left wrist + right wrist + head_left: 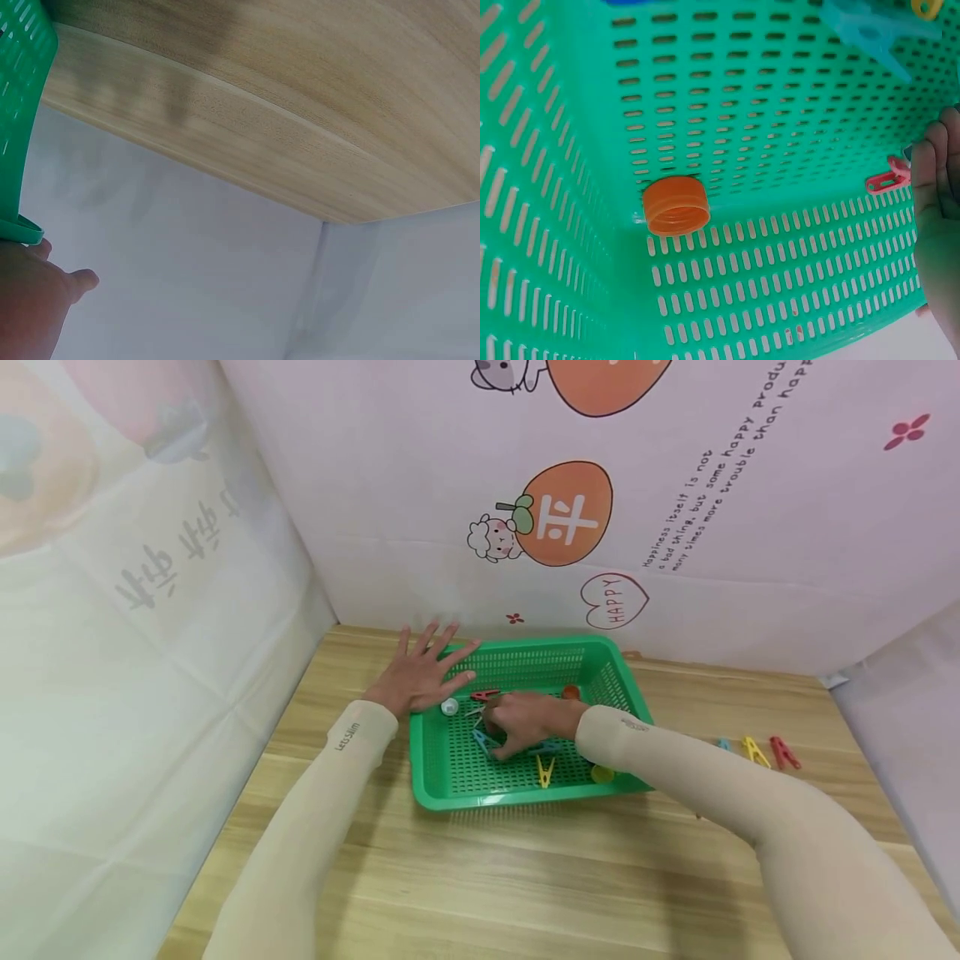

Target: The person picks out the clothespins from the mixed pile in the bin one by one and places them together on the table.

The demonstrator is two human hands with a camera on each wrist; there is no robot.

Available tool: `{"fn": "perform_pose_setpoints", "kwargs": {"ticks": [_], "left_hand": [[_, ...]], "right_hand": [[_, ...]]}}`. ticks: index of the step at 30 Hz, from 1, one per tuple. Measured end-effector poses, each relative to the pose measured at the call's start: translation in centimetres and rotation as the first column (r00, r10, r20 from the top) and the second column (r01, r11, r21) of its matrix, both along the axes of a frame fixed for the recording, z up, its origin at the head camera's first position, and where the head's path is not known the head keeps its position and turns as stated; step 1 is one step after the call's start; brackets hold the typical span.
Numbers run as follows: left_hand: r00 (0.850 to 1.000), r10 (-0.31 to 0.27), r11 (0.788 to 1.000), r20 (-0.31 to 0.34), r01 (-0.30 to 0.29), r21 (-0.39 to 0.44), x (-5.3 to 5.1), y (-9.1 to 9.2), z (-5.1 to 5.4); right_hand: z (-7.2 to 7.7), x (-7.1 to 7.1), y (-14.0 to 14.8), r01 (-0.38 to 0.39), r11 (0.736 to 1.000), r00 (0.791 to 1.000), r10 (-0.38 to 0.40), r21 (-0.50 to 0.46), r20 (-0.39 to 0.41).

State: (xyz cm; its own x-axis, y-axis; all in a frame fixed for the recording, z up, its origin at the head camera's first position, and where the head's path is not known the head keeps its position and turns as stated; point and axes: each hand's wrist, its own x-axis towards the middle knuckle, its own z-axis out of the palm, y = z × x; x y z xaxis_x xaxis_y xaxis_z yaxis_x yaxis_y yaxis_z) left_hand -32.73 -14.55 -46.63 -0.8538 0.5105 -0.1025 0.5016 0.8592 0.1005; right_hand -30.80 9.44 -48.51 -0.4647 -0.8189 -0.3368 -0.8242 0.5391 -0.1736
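Observation:
A green basket [495,798] [22,112] [577,112] holds pegs and bottle caps. My left hand [420,678] [30,296] rests at its back left corner, fingers spread over the rim. Inside, my right hand [525,718] [939,195] reaches down with bent fingers; whether they pinch anything is hidden. Around it lie a red peg [484,695] [889,178], a blue peg [483,742] and a yellow peg [544,772]. A white cap [449,707] is at the left, an orange cap [571,692] [676,206] at the back, and a yellow cap [602,773] at front right.
Right of the basket, a blue peg [723,744], a yellow peg [755,752] and a red peg [783,752] lie on the wooden table [450,885] [285,127], partly beyond my right sleeve. Printed white sheeting [420,468] stands behind the table and at both sides.

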Motion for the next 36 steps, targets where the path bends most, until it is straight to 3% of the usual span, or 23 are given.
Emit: {"fn": "perform_pose_setpoints", "kwargs": {"ticks": [10, 15, 22, 31, 36], "left_hand": [[1.000, -0.005, 1.000, -0.006, 0.005, 0.008, 0.1, 0.4, -0.1], [1.000, -0.007, 1.000, -0.011, 0.007, 0.009, 0.1, 0.5, -0.1], [1.000, -0.005, 1.000, 0.008, 0.005, 0.015, 0.0, 0.5, -0.1], [1.000, -0.003, 1.000, 0.009, 0.003, 0.018, 0.0, 0.5, 0.2], [1.000, -0.002, 1.000, 0.014, 0.002, 0.019, 0.2, 0.1, 0.0]], "right_hand": [[-1.3, 0.7, 0.3, 0.000, 1.000, 1.000, -0.001, -0.027, -0.027], [-1.0, 0.8, 0.3, 0.018, 0.999, 1.000, -0.019, -0.039, -0.023], [0.4, 0.9, 1.2, 0.023, 0.998, 1.000, -0.024, -0.053, -0.014], [3.0, 0.7, 3.7, 0.060, 0.996, 0.995, -0.065, -0.061, -0.070], [4.1, 1.1, 5.1, 0.090, 0.989, 0.992, -0.099, -0.114, -0.076]]}}
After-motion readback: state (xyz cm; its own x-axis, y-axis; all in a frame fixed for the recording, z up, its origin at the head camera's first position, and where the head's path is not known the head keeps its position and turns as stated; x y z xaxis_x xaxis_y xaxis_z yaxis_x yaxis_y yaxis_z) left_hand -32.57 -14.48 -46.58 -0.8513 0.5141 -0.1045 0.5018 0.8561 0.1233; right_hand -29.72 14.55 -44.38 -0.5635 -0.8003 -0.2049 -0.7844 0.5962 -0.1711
